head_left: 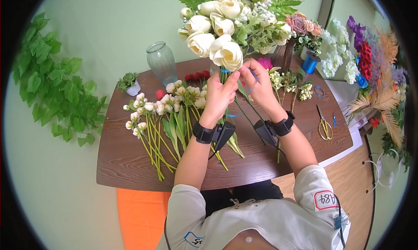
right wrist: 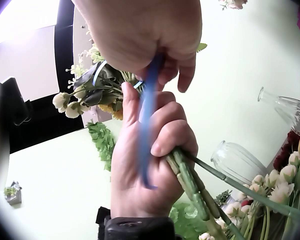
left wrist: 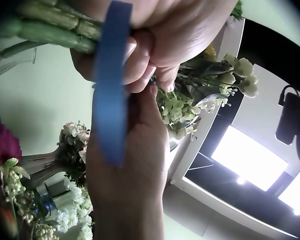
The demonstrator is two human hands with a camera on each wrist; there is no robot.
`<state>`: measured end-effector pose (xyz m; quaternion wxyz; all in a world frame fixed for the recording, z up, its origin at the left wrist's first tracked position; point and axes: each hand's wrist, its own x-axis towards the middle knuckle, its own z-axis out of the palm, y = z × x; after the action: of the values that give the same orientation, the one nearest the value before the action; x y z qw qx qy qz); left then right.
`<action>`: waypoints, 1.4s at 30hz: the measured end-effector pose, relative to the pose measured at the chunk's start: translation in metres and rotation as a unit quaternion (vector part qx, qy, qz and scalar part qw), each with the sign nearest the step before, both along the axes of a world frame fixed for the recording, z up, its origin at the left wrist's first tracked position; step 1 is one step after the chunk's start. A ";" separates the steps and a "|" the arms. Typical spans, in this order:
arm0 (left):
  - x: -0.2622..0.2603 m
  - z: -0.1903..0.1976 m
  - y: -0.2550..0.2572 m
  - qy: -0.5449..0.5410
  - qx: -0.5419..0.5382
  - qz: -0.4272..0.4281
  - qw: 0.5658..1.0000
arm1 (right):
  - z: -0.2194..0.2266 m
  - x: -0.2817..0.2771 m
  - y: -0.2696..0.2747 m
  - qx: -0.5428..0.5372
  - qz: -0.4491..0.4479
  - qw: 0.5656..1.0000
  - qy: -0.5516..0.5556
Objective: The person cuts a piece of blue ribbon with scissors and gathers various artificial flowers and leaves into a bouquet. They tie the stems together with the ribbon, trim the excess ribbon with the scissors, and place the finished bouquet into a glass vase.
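My left hand (head_left: pixel 219 94) grips the green stems (right wrist: pixel 189 182) of a bouquet of cream-white roses (head_left: pixel 224 30), small white flowers and fern leaves, its fingers curled round them just below the blooms. Beside it, my right hand (head_left: pixel 260 85) pinches a blue ribbon (right wrist: pixel 149 107), close against the left thumb. One ribbon end hangs past the left palm in the right wrist view, and a blue band lies around the stems under the flowers. In the left wrist view the ribbon (left wrist: pixel 112 85) crosses in front of both hands. The pinching fingertips are partly hidden there.
On the brown table (head_left: pixel 122 163) lie several white-pink tulips (head_left: pixel 167 104), gold-handled scissors (head_left: pixel 324 127) and a blue ribbon spool (head_left: pixel 310 63). A glass vase (head_left: pixel 161 62) and a small potted plant (head_left: pixel 129 83) stand at the back left. More artificial flowers (head_left: pixel 339 50) crowd the right.
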<state>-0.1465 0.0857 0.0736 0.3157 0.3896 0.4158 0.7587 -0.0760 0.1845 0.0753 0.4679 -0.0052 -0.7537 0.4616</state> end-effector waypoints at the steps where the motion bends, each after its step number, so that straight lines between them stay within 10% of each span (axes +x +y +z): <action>1: 0.000 0.000 0.000 0.011 -0.001 0.014 1.000 | 0.001 0.002 -0.003 -0.037 0.022 0.999 -0.004; 6: 0.002 -0.003 0.005 0.010 0.007 0.056 0.998 | -0.003 0.002 -0.008 -0.045 -0.037 0.998 0.005; 8: 0.003 -0.003 0.004 0.000 0.012 0.074 0.997 | 0.000 0.006 -0.010 0.150 -0.090 0.984 0.028; 15: 0.004 -0.003 0.004 0.020 0.025 0.118 0.992 | 0.003 0.008 -0.014 0.273 -0.127 0.950 0.079; 18: 0.005 -0.004 0.005 0.015 0.030 0.127 0.991 | -0.003 0.007 -0.019 0.233 -0.124 0.960 0.090; 21: 0.002 -0.011 0.009 0.004 0.014 0.133 0.991 | 0.000 0.007 -0.031 -0.180 0.008 0.983 0.044; 29: -0.006 -0.027 0.018 0.106 0.017 0.198 0.974 | 0.006 -0.003 -0.016 -0.363 0.071 0.928 0.045; 42: -0.002 -0.022 0.018 0.127 0.020 0.170 0.977 | 0.007 0.002 -0.019 -0.303 0.032 0.952 -0.023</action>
<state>-0.1487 0.1032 0.0513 0.1196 0.4124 0.4975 0.7538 -0.0741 0.1650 0.0826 0.4114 -0.1330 -0.5888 0.6829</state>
